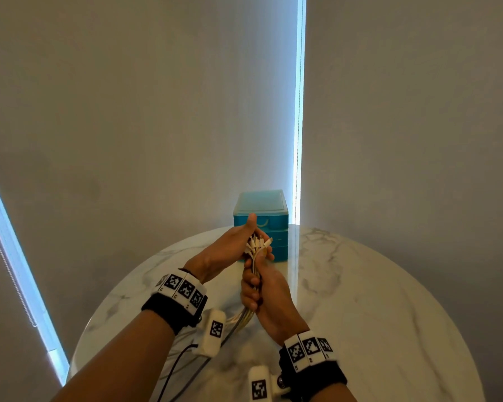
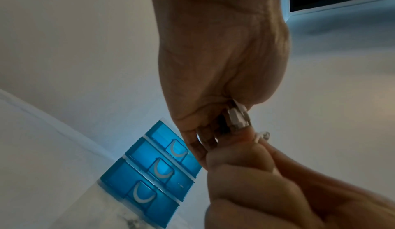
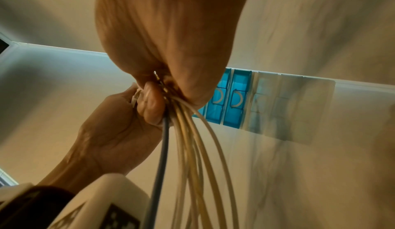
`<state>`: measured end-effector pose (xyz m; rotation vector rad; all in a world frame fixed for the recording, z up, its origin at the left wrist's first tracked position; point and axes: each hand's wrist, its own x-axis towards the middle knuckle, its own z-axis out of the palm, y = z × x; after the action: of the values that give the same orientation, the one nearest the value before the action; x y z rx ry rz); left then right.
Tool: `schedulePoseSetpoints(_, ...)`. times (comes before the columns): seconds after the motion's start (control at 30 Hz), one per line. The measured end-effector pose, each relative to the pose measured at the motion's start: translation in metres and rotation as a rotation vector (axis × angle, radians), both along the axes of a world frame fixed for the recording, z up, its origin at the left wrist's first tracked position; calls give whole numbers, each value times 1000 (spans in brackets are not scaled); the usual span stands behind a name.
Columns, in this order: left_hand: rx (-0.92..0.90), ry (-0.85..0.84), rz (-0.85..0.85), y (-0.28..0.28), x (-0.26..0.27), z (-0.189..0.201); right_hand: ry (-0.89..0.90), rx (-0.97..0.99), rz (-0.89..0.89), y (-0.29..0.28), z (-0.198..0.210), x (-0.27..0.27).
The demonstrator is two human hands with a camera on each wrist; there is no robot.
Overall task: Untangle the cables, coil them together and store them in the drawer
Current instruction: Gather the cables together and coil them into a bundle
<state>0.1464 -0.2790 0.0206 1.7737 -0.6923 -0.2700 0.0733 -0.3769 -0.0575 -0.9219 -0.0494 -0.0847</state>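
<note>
A bundle of cream cables (image 1: 256, 256) is held upright over the marble table, its white plug ends (image 1: 257, 243) fanned out at the top. My left hand (image 1: 233, 245) curls its fingers round those plug ends (image 2: 237, 116), thumb pointing up. Just below it my right hand (image 1: 269, 294) grips the bundle in a fist. The strands (image 3: 192, 139), one dark grey (image 3: 162, 148), hang down from that fist toward the table. The blue drawer unit (image 1: 259, 204) stands right behind the hands, and its three drawers (image 2: 145, 173) are pushed in.
The round marble table (image 1: 360, 300) has bare surface to the right and front. Loose cable lengths (image 1: 172, 369) trail over its near-left edge. Grey roller blinds (image 1: 128, 126) hang behind the table, close behind the drawer unit.
</note>
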Motion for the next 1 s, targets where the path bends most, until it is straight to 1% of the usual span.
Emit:
schedulePoseSetpoints(0.1,47,-32,-24,-3,-4,2,15,12,-5,-1,3,-1)
schedulePoseSetpoints(0.2,95,-126,-8,-3,-2,-2,29,23,1,-3,2,0)
schedulePoseSetpoints(0.3,69,-117,-3,-2,3,-7,26,135,85,-6,-2,0)
schedulePoseSetpoints(0.37,33,-95,-21,-1,6,-9,4,168,120,-9,-4,0)
schedulePoseSetpoints(0.43,9,-86,-33,-1,8,-10,-6,167,135,-10,-4,0)
schedulePoseSetpoints(0.57,35,-151,-43,-2,7,-9,-24,158,152,-10,-4,2)
schedulePoseSetpoints(0.7,102,-241,6,-2,6,-6,-64,169,208,-12,-2,1)
schedulePoseSetpoints(0.9,192,-351,-19,-1,11,-9,-113,175,356,-24,-5,1)
schedulePoseSetpoints(1.0,239,-387,-28,0,17,-8,-116,137,384,-26,-5,1)
